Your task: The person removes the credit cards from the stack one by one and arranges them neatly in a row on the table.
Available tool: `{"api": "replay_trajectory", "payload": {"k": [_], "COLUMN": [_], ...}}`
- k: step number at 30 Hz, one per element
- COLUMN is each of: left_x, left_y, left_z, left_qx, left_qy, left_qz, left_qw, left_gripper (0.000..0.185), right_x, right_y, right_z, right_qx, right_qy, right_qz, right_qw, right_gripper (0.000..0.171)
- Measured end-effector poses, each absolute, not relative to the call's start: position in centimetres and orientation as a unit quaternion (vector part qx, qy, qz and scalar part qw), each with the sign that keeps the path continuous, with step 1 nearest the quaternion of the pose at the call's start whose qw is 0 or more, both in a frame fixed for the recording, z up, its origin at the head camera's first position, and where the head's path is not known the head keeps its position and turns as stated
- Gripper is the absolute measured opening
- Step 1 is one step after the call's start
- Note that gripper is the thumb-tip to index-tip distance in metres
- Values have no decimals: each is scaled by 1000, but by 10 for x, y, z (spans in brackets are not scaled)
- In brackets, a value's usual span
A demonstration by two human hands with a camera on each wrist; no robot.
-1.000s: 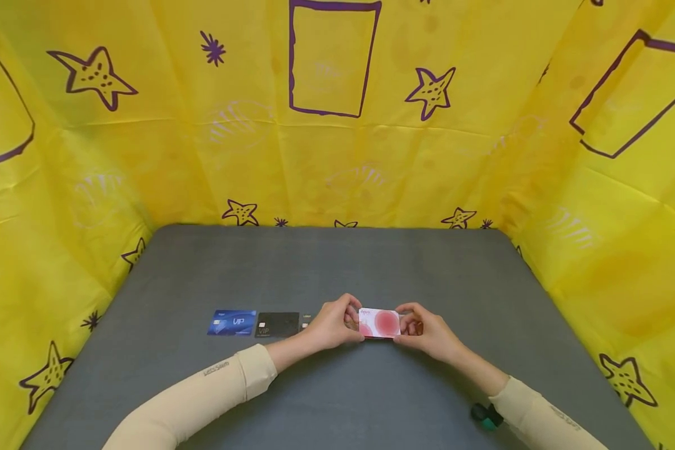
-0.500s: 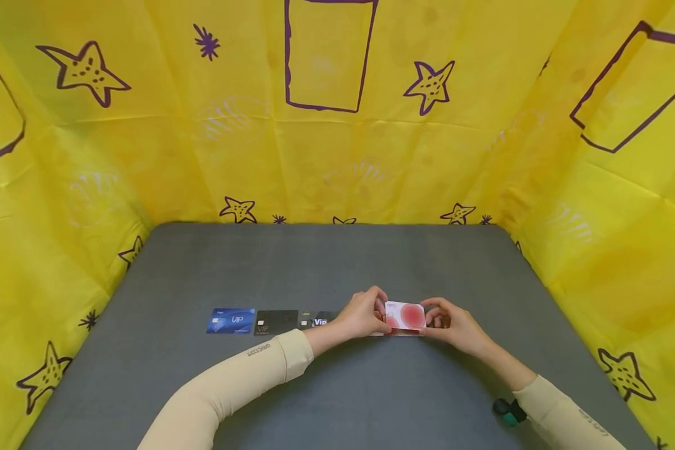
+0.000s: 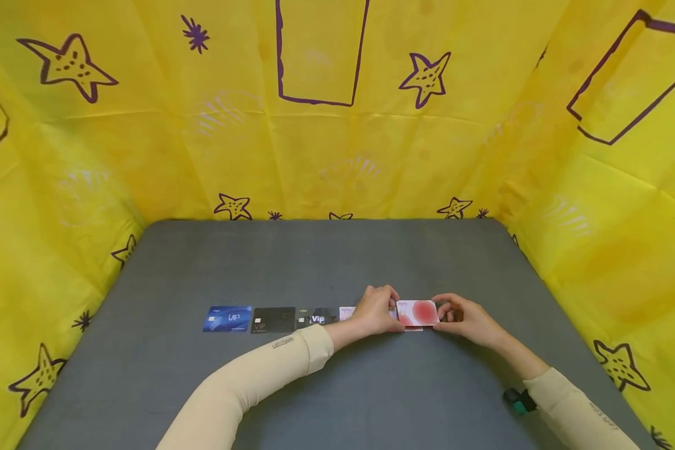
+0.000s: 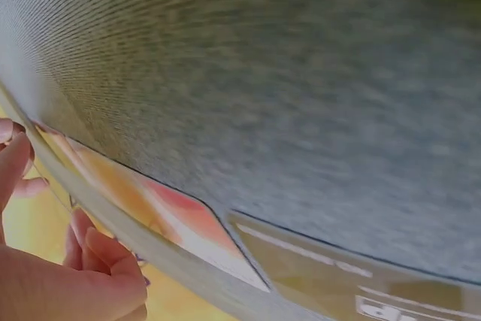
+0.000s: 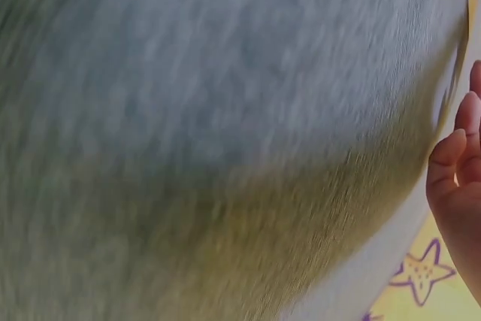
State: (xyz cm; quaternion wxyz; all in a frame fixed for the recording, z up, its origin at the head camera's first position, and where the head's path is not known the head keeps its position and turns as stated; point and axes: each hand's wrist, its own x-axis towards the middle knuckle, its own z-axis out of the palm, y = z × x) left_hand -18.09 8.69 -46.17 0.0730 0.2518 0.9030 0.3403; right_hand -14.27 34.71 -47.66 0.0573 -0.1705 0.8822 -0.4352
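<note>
A white bank card with red circles (image 3: 418, 313) is held flat just above the row of cards. My left hand (image 3: 377, 310) pinches its left end, and my right hand (image 3: 465, 319) pinches the right end between thumb and fingers. A thin strip of another card (image 3: 414, 329) shows below its lower edge. Behind my left hand, a white and pink card (image 3: 345, 312) is largely hidden. In the left wrist view, an orange and pink card (image 4: 173, 219) lies on the table near my left hand (image 4: 83, 280). The right wrist view shows my right hand (image 5: 458, 178) at its edge.
Left of the hands lie a blue VIP card (image 3: 227, 319), a black VIP card (image 3: 273, 320) and a dark Vip card (image 3: 317, 317) in a row. A small black and green object (image 3: 519, 402) sits by the right sleeve. Yellow cloth (image 3: 315, 156) surrounds the grey table (image 3: 326, 262).
Both hands have moved right with the white and red card between them. The dark Vip card and part of the white and pink card have come into sight behind the left hand.
</note>
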Motion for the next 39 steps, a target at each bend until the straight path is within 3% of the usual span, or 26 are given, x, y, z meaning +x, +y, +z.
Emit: {"api": "replay_trajectory", "payload": {"k": [24, 39], "left_x": [-179, -177], "left_y": [138, 140], "left_z": [-473, -472], "left_qx": [231, 229], "left_qy": [927, 921], "left_qz": [286, 299], "left_qw": [78, 96], "left_gripper": [52, 51], "right_x": [-142, -142], "right_y": [389, 393], "right_z": [-475, -472], "right_qx": [-166, -153], "right_qy": [901, 905], "right_qz": [-396, -389], "right_qw": [64, 82], "right_gripper": [46, 46]}}
